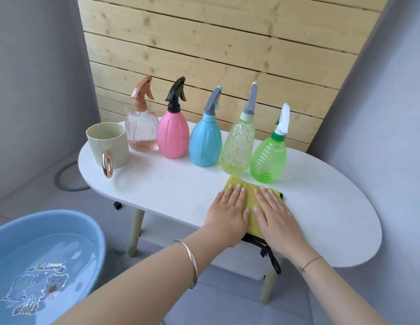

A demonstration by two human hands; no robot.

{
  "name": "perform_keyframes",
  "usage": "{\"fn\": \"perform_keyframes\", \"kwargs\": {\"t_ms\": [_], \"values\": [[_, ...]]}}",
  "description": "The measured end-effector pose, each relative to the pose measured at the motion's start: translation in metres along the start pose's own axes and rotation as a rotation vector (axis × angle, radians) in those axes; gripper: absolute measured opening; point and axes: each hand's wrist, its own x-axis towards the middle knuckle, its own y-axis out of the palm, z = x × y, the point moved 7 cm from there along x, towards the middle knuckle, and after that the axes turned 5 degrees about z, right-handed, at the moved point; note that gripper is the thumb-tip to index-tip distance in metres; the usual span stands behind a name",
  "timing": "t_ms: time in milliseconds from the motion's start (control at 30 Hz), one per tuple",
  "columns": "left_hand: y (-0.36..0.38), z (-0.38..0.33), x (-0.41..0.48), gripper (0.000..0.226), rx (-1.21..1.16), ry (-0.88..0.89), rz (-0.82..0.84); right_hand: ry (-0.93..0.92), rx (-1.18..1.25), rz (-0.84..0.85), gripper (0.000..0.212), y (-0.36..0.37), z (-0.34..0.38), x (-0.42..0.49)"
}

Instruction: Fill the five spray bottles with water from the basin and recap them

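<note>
My left hand [226, 213] and right hand [275, 213] lie flat and open, palms down, side by side on a soft yellow cloth [250, 200] with a black cord, gripping nothing. The cloth rests near the front edge of a smooth white oval table [321, 219]. Behind it five capped bottles stand in a row: ribbed clear pink [142, 130], matte pink [173, 139], blue [205, 143], pebbled yellow-green [238, 148], ridged green [267, 158]. A pale mug [108, 144] stands at the left end. The round blue basin [47, 256], holding water, sits on the floor lower left.
</note>
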Motion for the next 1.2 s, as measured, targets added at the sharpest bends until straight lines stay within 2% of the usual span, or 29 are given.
{"fn": "perform_keyframes", "kwargs": {"t_ms": [133, 333, 533, 767, 1000, 1200], "values": [[0.009, -0.030, 0.009, 0.058, 0.008, 0.044, 0.022, 0.038, -0.001, 0.003, 0.085, -0.008, -0.029, -0.016], [0.016, -0.073, 0.037, 0.058, 0.008, 0.093, 0.018, 0.104, 0.018, -0.005, 0.052, -0.024, -0.075, -0.027], [0.024, -0.128, 0.078, 0.058, -0.048, 0.113, 0.036, 0.225, 0.030, 0.032, 0.050, -0.040, -0.149, -0.029], [0.030, -0.163, 0.124, 0.059, -0.060, 0.059, 0.040, 0.283, 0.020, 0.048, 0.049, -0.054, -0.204, -0.005], [0.027, -0.173, 0.151, 0.059, -0.047, -0.004, 0.047, 0.283, 0.032, 0.105, 0.048, -0.062, -0.227, 0.023], [0.030, -0.175, 0.139, 0.061, -0.066, -0.071, 0.063, 0.249, 0.017, 0.173, 0.055, -0.060, -0.230, 0.013]]}}
